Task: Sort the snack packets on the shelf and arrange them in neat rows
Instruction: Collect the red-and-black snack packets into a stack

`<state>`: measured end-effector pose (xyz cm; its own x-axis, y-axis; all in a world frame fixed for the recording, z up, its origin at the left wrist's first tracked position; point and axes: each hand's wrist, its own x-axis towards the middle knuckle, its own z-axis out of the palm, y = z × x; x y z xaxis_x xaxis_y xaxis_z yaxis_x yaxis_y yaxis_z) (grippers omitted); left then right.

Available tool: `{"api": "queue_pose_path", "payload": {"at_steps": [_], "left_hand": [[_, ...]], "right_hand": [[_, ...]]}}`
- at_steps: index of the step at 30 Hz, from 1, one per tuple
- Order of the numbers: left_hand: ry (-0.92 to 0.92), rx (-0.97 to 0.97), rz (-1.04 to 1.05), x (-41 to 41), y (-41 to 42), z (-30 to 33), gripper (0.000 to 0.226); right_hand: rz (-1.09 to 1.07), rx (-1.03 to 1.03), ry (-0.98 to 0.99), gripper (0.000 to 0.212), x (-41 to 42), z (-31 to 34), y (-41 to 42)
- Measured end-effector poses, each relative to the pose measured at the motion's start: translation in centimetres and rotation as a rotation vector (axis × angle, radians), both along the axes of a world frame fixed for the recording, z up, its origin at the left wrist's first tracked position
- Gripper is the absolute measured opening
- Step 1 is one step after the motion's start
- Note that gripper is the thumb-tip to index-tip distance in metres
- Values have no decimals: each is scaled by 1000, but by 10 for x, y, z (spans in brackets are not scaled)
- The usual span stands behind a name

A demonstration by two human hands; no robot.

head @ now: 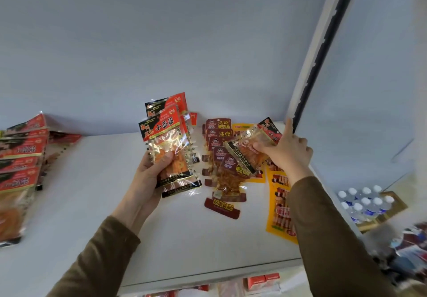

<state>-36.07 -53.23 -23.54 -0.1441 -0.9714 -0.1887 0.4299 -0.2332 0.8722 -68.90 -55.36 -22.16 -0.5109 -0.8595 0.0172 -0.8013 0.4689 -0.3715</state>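
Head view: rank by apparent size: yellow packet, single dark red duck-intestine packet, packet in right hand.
1. Yellow packet, though partly hidden by the sleeve.
2-3. Dark red duck-intestine packet and the red gluten packet in the right hand look alike; unranked.

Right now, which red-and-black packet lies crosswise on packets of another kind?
The single packet that the right hand pinches: it lies tilted across the dark-red packets. The others are in the left hand or the left row.

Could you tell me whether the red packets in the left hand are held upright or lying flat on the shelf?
Upright. The left hand grips the red packets near their bottom, tops up, off the shelf.
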Motion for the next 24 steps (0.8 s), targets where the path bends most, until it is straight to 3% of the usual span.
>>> {"api": "queue_pose_path", "payload": {"at_steps": [4, 9, 13, 18, 24], "left_hand": [[-1, 15, 15, 6, -3, -1, 46], [13, 19, 44, 18, -6, -4, 44], [23, 2, 88, 36, -9, -8, 38], [36, -7, 147, 60, -9, -12, 43], [62, -30, 224, 77, -5, -11, 53]], "right_hand": [[26, -73, -22, 110, 4, -1, -12], [179, -375, -288, 64, 18, 14, -10], [431, -488, -306, 24, 38, 58, -4], [653, -439, -431, 18, 86, 92, -26], [653, -207, -429, 21, 162, 43, -88]]}}
